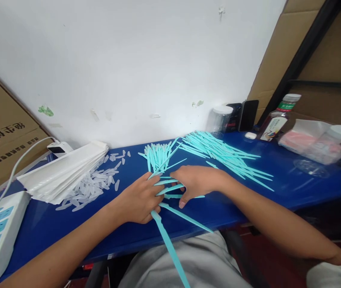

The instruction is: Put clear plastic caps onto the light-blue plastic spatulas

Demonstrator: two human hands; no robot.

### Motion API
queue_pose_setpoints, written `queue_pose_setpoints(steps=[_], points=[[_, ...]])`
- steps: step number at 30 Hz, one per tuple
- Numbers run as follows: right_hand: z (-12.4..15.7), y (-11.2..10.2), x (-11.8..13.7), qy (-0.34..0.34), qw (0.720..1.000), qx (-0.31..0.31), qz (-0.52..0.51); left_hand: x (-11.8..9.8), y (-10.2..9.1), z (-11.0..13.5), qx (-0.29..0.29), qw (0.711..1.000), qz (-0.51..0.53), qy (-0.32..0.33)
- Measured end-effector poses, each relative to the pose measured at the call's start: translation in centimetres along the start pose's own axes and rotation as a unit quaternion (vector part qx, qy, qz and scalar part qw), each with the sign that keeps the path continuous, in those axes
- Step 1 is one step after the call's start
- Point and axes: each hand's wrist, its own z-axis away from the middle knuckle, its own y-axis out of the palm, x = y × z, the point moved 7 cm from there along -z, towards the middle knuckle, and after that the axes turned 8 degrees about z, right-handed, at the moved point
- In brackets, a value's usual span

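Centrally, the left hand [142, 197] is clamping several teal sticks [170, 244]; they are fanning out from the fingers, one pointing down past the table's near edge toward the lap, others pointing rightward.

Right hand [199, 181]: reaching in from the right, just beside the left; thumb and fingers are standing apart, the ends of some held sticks lying in the gap. Whether a fingertip is touching one, I cannot tell.

Bundle [159, 155], teal: lying just beyond the left hand, sticks close together, roughly side by side.

Pile [221, 154], teal, larger: spreading beyond the right hand and forearm, sticks slanting toward the right.

Caps [91, 187], translucent: lying loose to the left of the left hand, well apart from it, along the white sleeves [65, 176].

Table [218, 214], blue: carrying all the above, plus a power strip [1, 236] at far left; a jar [219, 120], phone [249, 116] and bottle [278, 118] are standing at back right.
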Motion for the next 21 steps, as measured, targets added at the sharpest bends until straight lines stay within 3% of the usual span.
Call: queue_pose_setpoints(steps=[5, 11, 17, 21], points=[[0.2, 0.3, -0.5, 0.015, 0.999, 0.037, 0.009, -0.1, 0.3, -0.3, 0.024, 0.999, 0.021, -0.013], [1.6, 0.1, -2.1, 0.052, 0.990, 0.092, 0.090, 0.4, 0.2, -0.4, 0.041, 0.999, 0.019, -0.028], [3.6, -2.2, -3.8, 0.010, 0.998, 0.053, 0.014, 1.8, -0.4, 0.5, 0.027, 0.998, 0.005, -0.057], [4.1, -3.9, -4.2, -0.015, 0.998, -0.001, -0.066, 3.2, -1.3, 0.9, 0.024, 0.993, 0.019, -0.110]])
